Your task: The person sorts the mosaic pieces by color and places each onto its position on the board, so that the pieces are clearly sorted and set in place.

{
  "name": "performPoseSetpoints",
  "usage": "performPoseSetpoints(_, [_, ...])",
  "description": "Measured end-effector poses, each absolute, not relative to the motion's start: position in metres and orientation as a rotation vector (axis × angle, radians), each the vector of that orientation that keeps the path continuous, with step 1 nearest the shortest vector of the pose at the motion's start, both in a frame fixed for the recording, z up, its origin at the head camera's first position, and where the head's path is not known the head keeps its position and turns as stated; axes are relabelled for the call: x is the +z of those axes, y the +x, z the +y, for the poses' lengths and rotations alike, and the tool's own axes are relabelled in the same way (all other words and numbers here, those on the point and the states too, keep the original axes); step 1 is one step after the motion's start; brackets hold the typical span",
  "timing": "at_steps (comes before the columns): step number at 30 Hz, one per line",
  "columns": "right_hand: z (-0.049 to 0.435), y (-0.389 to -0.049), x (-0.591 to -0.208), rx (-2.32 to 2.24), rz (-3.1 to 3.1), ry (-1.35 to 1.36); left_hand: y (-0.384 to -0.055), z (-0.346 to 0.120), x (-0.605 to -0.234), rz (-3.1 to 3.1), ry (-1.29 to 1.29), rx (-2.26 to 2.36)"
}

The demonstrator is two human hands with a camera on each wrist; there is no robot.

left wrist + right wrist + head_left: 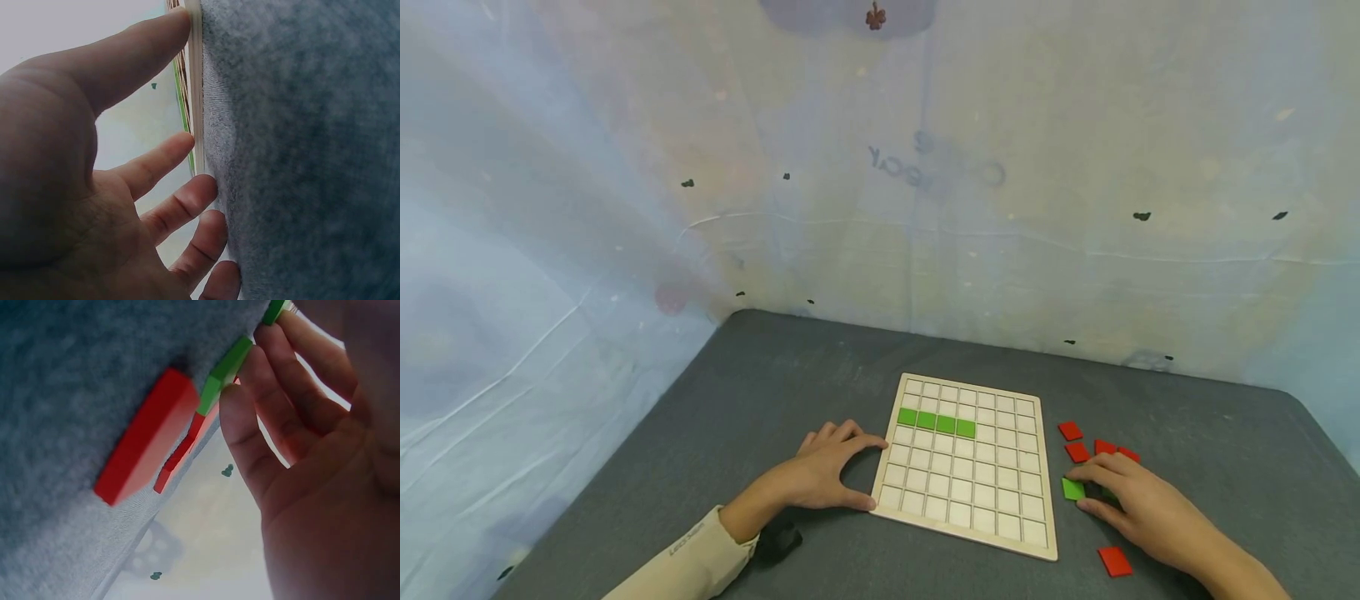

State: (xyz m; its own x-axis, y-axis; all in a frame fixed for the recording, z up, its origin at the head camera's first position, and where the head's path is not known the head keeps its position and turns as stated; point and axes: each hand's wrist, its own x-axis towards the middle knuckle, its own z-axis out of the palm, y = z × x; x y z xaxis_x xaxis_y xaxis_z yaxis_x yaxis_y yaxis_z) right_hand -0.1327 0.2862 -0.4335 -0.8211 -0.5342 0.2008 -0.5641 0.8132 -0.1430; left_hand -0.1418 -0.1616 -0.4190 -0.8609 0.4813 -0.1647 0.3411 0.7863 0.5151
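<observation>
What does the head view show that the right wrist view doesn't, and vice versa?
Only the head view shows the left hand touching the board's left edge, the full grid of the board, and the row of four green tiles on it.

Only the right wrist view shows the palm of the right hand; the head view shows its back.

Both share that hand, the loose green tiles by its fingers, red tiles, the gray table and the pale sheet.
</observation>
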Motion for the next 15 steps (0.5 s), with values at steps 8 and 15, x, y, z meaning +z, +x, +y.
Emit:
performPoseSetpoints(8, [0.2859, -0.1317, -0.4364, 0.299, -2.741, 0.884, -0.1424, -0.1628, -0.4208, 2.696, 0.655, 0.701])
performPoseSetpoints(15, [0.2840, -0.1302, -0.4356, 0.290, -2.758, 0.852, -0.1419, -0.1629, -0.4211, 2.695, 0.653, 0.703])
